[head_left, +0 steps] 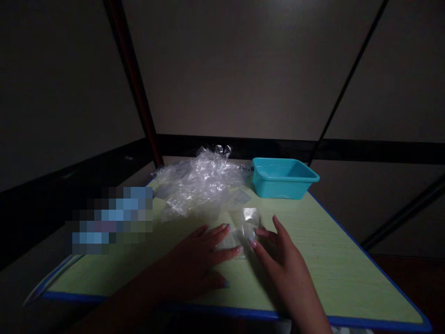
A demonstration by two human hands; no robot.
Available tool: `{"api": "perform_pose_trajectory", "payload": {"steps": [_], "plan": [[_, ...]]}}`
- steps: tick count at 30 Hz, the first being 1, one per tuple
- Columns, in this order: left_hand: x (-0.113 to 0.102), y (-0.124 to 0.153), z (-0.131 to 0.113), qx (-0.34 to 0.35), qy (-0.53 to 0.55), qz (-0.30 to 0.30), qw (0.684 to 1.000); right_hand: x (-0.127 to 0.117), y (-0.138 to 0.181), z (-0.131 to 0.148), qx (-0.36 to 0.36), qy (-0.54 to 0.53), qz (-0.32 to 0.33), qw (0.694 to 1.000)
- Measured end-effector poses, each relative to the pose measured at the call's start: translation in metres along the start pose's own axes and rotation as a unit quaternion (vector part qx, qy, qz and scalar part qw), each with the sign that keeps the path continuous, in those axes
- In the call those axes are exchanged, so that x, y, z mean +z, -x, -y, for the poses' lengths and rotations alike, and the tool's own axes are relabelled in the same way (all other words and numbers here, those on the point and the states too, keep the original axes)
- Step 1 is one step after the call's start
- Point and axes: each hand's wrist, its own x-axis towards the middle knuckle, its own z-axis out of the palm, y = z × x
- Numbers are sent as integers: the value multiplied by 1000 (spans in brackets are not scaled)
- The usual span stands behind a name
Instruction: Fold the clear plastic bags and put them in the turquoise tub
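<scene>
A small clear plastic bag [249, 222] lies on the green table in front of me, its right side raised and catching the light. My left hand [205, 255] rests palm down with fingers spread, its fingertips pressing the left part of the bag to the tabletop. My right hand [283, 253] pinches the raised side of the bag between thumb and index finger, while another finger sticks up. Just beyond my hands sits a large heap of crumpled clear plastic bags [208, 178].
A turquoise plastic basin [281, 188] stands at the far right of the green table [333, 260], which has a blue edge. At the left edge lies a pixelated blue item [114, 215]. Dark wall panels [236, 83] rise behind the table.
</scene>
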Motion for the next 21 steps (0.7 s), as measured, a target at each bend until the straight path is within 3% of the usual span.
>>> {"api": "perform_pose_trajectory", "payload": {"steps": [8, 12, 16, 21], "plan": [[0, -1, 1, -2, -14, 5, 1000, -7, 9, 2, -21, 223, 21, 974], [4, -1, 3, -1, -11, -2, 1000, -9, 17, 10, -66, 307, 104, 944], [6, 0, 4, 1, -8, -8, 1000, 3, 21, 25, -110, 329, 171, 922], [3, -2, 3, 0, 0, -3, 1000, 24, 22, 39, -81, 365, 171, 912]]}}
